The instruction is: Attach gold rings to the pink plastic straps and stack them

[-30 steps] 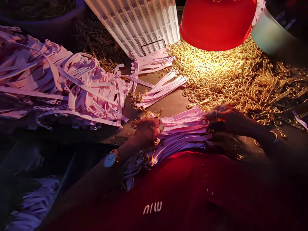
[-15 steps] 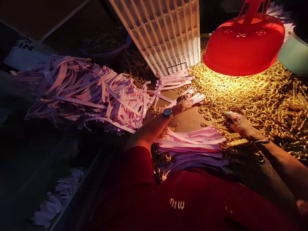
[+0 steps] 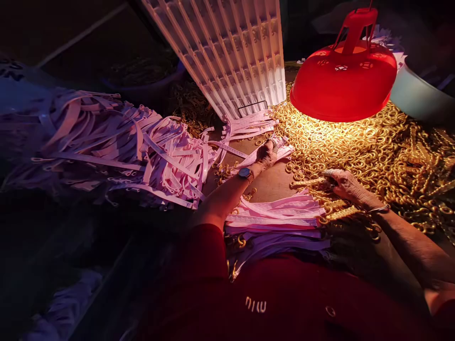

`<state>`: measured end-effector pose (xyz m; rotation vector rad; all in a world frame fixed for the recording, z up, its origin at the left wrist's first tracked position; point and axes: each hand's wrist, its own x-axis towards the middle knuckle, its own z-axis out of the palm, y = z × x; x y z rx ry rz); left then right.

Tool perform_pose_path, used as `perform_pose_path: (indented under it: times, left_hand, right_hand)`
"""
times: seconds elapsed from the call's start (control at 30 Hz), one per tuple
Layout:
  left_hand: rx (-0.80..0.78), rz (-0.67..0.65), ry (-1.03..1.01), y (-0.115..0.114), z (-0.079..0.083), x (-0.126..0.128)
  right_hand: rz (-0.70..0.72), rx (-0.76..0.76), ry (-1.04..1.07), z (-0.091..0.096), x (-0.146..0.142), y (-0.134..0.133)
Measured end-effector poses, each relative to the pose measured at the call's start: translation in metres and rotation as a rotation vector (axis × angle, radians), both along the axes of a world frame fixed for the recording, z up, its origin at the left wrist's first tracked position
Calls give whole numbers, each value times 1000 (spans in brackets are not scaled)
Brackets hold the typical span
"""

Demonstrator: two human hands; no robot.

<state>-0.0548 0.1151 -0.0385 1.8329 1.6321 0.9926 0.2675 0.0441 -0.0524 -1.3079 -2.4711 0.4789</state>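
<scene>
My left hand (image 3: 267, 154), a watch on its wrist, is closed over a small bundle of pale pink straps (image 3: 284, 152) on the brown table. To its right my right hand (image 3: 345, 184) rests with bent fingers at the edge of a heap of gold metal rings and hooks (image 3: 320, 147). A short row of gold hooks (image 3: 309, 183) lies at those fingertips, which partly hide what they pinch. Closer to my body lies a stack of pink straps (image 3: 273, 213), with a second gold row (image 3: 343, 214) by its right end.
A red lamp (image 3: 343, 83) hangs low over the gold heap. Behind my left hand stands a ribbed translucent panel (image 3: 231, 57). A large pile of pink straps (image 3: 135, 151) spreads on the left. A pale green tub (image 3: 419, 94) is at the back right.
The view has shifted, so most things sit a little further left and lower. My left hand's fingers look more curled over the straps. My right hand stays by the gold row.
</scene>
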Motion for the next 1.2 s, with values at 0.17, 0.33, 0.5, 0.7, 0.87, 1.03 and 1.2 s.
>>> perform_pose_path:
  times: [0.17,0.33,0.5,0.7,0.87,1.03,1.2]
  left_hand:
    - [92,-83,6,-33,31,6]
    - [-15,-166,-149,-82,46,31]
    - [-316,-335,-281,-96,41,44]
    - [-473,-238,-152,-95,30,34]
    - [-147,-206,67,-99,31,32]
    - [-383,-161,-244,-104,31,36]
    - [-564,-123,-473,-104,27,35]
  right_hand:
    - [-124,53,177,22,8,3]
    - [-112,-130,401,37,-25,-1]
    - [56,-391,564,31,-69,-4]
    - [39,-261,371,25,-62,33]
    - [-218,34,147,23,-63,97]
    - [-222,49,-59,16,-90,136]
    - [-182,-5,-100,12,-108,145]
